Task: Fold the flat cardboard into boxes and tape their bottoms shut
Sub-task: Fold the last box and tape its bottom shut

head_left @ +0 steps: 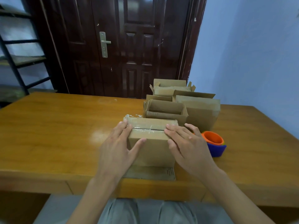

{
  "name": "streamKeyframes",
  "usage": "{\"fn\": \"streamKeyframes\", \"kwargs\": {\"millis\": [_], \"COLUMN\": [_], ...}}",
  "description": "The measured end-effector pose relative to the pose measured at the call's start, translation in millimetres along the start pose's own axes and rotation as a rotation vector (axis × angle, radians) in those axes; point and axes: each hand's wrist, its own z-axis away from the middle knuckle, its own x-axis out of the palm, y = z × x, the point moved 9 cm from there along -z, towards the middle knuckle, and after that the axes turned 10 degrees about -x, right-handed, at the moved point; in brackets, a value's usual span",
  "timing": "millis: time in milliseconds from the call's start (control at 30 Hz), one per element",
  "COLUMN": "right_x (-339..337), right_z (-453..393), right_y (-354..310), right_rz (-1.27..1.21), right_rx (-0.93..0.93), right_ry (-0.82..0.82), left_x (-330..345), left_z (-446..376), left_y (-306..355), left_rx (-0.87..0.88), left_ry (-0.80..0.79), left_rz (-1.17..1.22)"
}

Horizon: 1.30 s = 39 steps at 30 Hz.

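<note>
While a brown corrugated cardboard box (151, 143) stands at the lower centre of the frame on the glossy orange-brown wooden bench (56, 135), it is pressed from both sides by two bare hands. The left hand (119, 147) is laid flat against the box's left end, fingers straight and spread, the thumb resting across the near face. The right hand (186, 146) is laid the same way on the right end, fingers straight, nothing being gripped by either. Along the box's upper face a seam is covered by a strip of clear shiny tape (146, 128), wrinkled and catching the light. Beneath the box, at the bench's near edge, a flat piece of printed cardboard (152, 172) is seen.

Behind it, toward the centre right, an open-topped cardboard box with an inner divider (166, 113) is set, with a taller closed cardboard box (202, 113) just beside it on the right and further open boxes (171, 88) beyond. At the right, stacked soft-looking round cups, orange over blue (214, 143), lie on their side near the right hand. A dark red panelled door (129, 46) fills the upper centre.
</note>
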Motion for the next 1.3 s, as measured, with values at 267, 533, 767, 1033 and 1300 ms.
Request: {"fn": "streamKeyframes", "kwargs": {"millis": [267,533,767,1033,1300], "right_x": [13.2,11.5,4.6,13.2,28.6], "right_z": [-39.4,-21.5,10.0,25.5,33.4], "right_y": [-69.2,-31.5,-1.1,11.7,9.0], "right_rz": [-0.004,0.201,0.107,-0.2,-0.393], "right_rx": [0.107,-0.009,0.095,0.431,0.678], "right_ry": [0.024,0.021,0.158,0.253,0.358], "left_x": [2.3,-2.3,6.3,13.9,16.7], "left_z": [1.8,2.4,3.8,17.3,21.8], "left_y": [1.2,-6.0,-8.2,-5.5,-4.1], "left_rx": [0.033,-0.047,-0.052,-0.19,-0.284], "left_ry": [-0.014,-0.026,0.065,0.087,0.068], "left_rz": [-0.01,-0.093,0.122,0.302,0.444]}}
